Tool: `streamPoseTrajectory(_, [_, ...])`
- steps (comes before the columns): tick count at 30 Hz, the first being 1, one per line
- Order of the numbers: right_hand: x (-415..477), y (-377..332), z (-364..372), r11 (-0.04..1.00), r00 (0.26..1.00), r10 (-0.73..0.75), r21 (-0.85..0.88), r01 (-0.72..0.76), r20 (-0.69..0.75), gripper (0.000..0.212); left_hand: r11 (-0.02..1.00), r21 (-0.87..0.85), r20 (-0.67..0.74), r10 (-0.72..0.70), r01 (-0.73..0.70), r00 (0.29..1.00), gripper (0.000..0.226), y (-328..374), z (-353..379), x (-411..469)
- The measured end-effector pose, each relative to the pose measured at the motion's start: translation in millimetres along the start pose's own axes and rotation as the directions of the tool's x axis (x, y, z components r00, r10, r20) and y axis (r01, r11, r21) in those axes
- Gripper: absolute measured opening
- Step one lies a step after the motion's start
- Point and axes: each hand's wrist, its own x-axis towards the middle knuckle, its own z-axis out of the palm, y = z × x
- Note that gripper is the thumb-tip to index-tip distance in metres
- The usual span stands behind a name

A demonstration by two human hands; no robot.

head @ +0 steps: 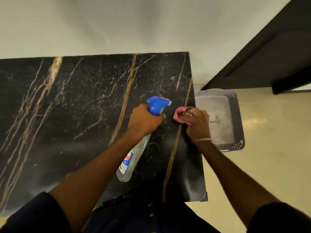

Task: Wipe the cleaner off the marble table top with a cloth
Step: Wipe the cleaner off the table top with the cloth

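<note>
A black marble table top (75,101) with gold and white veins fills the left and middle of the view. My left hand (144,121) grips the neck of a clear spray bottle (133,158) with a blue trigger head, held over the table's right part. My right hand (198,125) holds a bunched pink cloth (180,114) near the table's right edge. Fine wet droplets glisten on the marble beyond the bottle's nozzle.
A grey perforated plastic basket (235,118) stands on the pale floor just right of the table. A white wall runs along the table's far edge. Dark furniture (269,56) stands at the upper right.
</note>
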Motion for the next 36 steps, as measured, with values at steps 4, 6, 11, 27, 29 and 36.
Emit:
streamPoseTrajectory(4, [-77, 4, 14, 0.998, 0.997, 0.035, 0.047, -0.038, 0.069, 0.046, 0.999, -0.038, 0.024, 0.007, -0.006, 1.0, 0.02, -5, 8, -13])
streamPoseTrajectory(6, [-110, -2, 12, 0.995, 0.997, 0.08, 0.057, -0.081, 0.019, 0.05, 0.999, -0.042, 0.016, 0.018, -0.017, 1.0, 0.021, -8, 10, -18])
streamPoseTrajectory(11, [-184, -37, -8, 0.994, 0.995, 0.098, 0.038, -0.098, 0.003, 0.042, 1.0, -0.029, 0.012, 0.009, -0.008, 1.0, 0.021, -17, 15, -27])
streamPoseTrajectory(27, [42, -36, -2, 0.96, 0.98, 0.187, -0.199, -0.196, -0.064, 0.037, 0.996, -0.054, -0.027, -0.075, 0.074, 0.997, 0.022, -17, 2, 7])
streamPoseTrajectory(29, [83, -34, 0, 0.948, 0.972, 0.219, -0.218, -0.233, -0.086, 0.036, 0.995, -0.066, -0.032, -0.071, 0.069, 0.997, 0.023, -17, -1, 18])
streamPoseTrajectory(36, [197, -33, -5, 0.925, 0.954, 0.284, -0.232, -0.299, -0.098, 0.035, 0.994, -0.105, -0.068, -0.034, 0.027, 0.997, 0.02, -13, -23, 56])
